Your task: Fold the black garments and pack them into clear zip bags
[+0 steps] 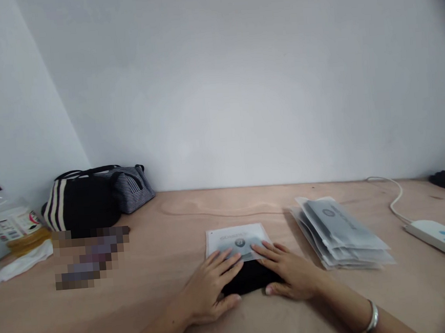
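Observation:
A frosted plastic bag [228,238] with grey print and a round dark logo lies flat on the table in front of me. Folded black cloth [248,277] shows at its near edge; how much of it is inside the bag I cannot tell. My left hand [212,285] rests on the left side of the bag and cloth, fingers spread and stretched out. On the right side lies my right hand [286,269], also with fingers outstretched, its thumb at the cloth's near edge. Neither hand grips anything visibly.
Right of my hands is a stack of filled frosted bags [339,234]. Beyond it sits a white power strip [444,241] with a cable. Two fabric bags [94,197], a large bottle [11,224] and a blurred-out item [94,258] are at left. A wall [239,83] stands behind.

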### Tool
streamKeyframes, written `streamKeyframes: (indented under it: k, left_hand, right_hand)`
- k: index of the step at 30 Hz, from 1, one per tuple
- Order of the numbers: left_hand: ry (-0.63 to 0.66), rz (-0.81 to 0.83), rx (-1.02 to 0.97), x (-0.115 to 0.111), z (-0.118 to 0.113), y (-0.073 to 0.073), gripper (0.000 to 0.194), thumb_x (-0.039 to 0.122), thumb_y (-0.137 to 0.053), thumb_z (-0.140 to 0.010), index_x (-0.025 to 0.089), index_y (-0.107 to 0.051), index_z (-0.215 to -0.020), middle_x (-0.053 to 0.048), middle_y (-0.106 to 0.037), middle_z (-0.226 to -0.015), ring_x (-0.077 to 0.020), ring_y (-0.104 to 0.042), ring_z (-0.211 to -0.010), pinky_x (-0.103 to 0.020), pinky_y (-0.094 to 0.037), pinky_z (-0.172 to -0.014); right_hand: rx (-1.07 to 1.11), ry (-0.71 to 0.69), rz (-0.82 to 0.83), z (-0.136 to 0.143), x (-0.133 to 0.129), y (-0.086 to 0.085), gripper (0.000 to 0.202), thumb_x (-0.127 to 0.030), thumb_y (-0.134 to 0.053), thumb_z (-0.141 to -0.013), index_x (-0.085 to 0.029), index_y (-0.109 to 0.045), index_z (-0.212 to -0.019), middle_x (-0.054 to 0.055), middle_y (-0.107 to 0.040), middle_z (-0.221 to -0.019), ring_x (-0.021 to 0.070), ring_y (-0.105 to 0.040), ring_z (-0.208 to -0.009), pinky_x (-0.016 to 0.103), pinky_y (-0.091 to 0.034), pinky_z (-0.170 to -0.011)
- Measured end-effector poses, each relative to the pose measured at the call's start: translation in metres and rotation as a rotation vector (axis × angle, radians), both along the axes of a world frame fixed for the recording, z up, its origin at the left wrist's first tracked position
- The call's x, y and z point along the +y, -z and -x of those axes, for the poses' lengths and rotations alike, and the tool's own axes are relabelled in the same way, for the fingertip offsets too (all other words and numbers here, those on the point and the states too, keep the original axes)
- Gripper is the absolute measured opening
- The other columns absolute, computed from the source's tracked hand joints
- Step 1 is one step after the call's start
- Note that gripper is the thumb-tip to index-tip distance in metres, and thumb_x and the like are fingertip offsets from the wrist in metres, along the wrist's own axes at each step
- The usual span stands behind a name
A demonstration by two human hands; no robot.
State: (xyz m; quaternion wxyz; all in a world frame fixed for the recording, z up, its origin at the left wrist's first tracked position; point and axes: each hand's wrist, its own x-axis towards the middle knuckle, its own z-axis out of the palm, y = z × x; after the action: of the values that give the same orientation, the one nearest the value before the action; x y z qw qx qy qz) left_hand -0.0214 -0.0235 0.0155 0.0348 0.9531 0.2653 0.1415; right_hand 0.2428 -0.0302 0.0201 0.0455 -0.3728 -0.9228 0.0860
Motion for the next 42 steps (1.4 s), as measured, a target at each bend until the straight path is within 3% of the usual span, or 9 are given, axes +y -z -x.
streamKeyframes:
  k: [3,8,13,22,29,33,37,39,42]
  left_hand:
    - [0.006,-0.098,0.008,0.006,0.000,0.007,0.043,0.029,-0.040,-0.089,0.024,-0.033,-0.131,-0.002,-0.040,-0.133,-0.0233,-0.034,-0.123,-0.046,-0.029,-0.100]
    - [-0.027,-0.215,-0.094,0.015,-0.002,0.014,0.030,0.021,-0.036,-0.091,0.024,-0.051,-0.116,0.000,-0.056,-0.118,-0.0198,-0.049,-0.111,-0.043,-0.037,-0.094]
    - [0.064,-0.163,-0.070,0.013,0.003,0.008,0.048,0.039,-0.053,-0.080,0.021,-0.044,-0.124,-0.004,-0.051,-0.124,-0.0260,-0.040,-0.118,-0.048,-0.033,-0.097]
    - [0.119,-0.307,-0.223,0.020,0.002,0.019,0.036,0.010,-0.039,-0.085,0.022,-0.049,-0.118,-0.002,-0.060,-0.113,-0.0177,-0.053,-0.106,-0.035,-0.045,-0.088]
    - [0.194,-0.113,-0.344,0.013,-0.001,0.016,0.030,0.004,-0.036,-0.082,0.019,-0.057,-0.098,-0.004,-0.060,-0.111,-0.0151,-0.052,-0.108,-0.034,-0.040,-0.095]
    - [0.176,0.001,-0.408,0.012,-0.005,0.018,0.031,0.000,-0.030,-0.080,0.019,-0.053,-0.090,-0.004,-0.062,-0.107,-0.0129,-0.055,-0.103,-0.032,-0.041,-0.094]
    - [0.098,0.033,-0.376,0.008,0.002,0.011,0.018,0.011,-0.043,-0.080,0.021,-0.048,-0.095,-0.004,-0.059,-0.110,-0.0159,-0.051,-0.108,-0.033,-0.040,-0.094]
    - [0.079,0.010,-0.331,0.006,0.013,0.007,0.033,0.019,-0.054,-0.073,0.020,-0.045,-0.105,-0.008,-0.055,-0.117,-0.0207,-0.046,-0.113,-0.037,-0.039,-0.095]
    - [0.061,-0.086,-0.293,0.007,0.034,0.006,0.043,0.014,-0.052,-0.070,0.019,-0.043,-0.112,-0.009,-0.054,-0.117,-0.0214,-0.046,-0.113,-0.037,-0.039,-0.094]
  right_hand:
    - [-0.025,0.011,-0.038,0.001,-0.001,0.006,0.062,-0.046,-0.037,-0.085,-0.024,-0.014,-0.137,0.005,-0.013,-0.143,0.0285,-0.014,-0.129,0.047,-0.022,-0.100]
    - [-0.022,0.055,-0.195,0.009,0.001,0.008,0.041,-0.030,-0.036,-0.088,-0.025,-0.037,-0.129,0.004,-0.033,-0.137,0.0262,-0.037,-0.119,0.043,-0.033,-0.093]
    - [0.030,-0.014,-0.216,0.004,-0.001,0.000,0.049,-0.044,-0.044,-0.083,-0.025,-0.039,-0.128,0.006,-0.040,-0.132,0.0243,-0.043,-0.114,0.042,-0.033,-0.092]
    - [0.159,-0.038,-0.491,0.003,0.007,0.019,0.025,-0.022,-0.039,-0.088,-0.024,-0.059,-0.104,0.004,-0.060,-0.112,0.0146,-0.059,-0.091,0.034,-0.038,-0.082]
    - [0.326,-0.048,-0.484,0.006,0.006,0.018,0.016,-0.017,-0.045,-0.084,-0.022,-0.060,-0.085,0.001,-0.066,-0.093,0.0114,-0.060,-0.079,0.030,-0.036,-0.076]
    - [0.293,0.137,-0.429,0.013,0.002,0.014,0.013,-0.009,-0.046,-0.078,-0.018,-0.052,-0.070,0.001,-0.060,-0.067,0.0127,-0.054,-0.065,0.027,-0.037,-0.066]
    - [0.280,0.249,-0.371,0.019,-0.006,0.005,0.011,-0.014,-0.055,-0.071,-0.018,-0.048,-0.079,0.002,-0.057,-0.075,0.0162,-0.050,-0.073,0.028,-0.036,-0.067]
    - [0.293,0.213,-0.369,0.023,-0.010,0.001,0.016,-0.021,-0.059,-0.070,-0.019,-0.049,-0.082,0.003,-0.057,-0.082,0.0178,-0.049,-0.079,0.032,-0.035,-0.073]
    - [0.299,0.148,-0.417,0.038,-0.010,-0.003,0.021,-0.027,-0.061,-0.069,-0.020,-0.051,-0.086,0.004,-0.055,-0.088,0.0190,-0.047,-0.083,0.035,-0.032,-0.077]
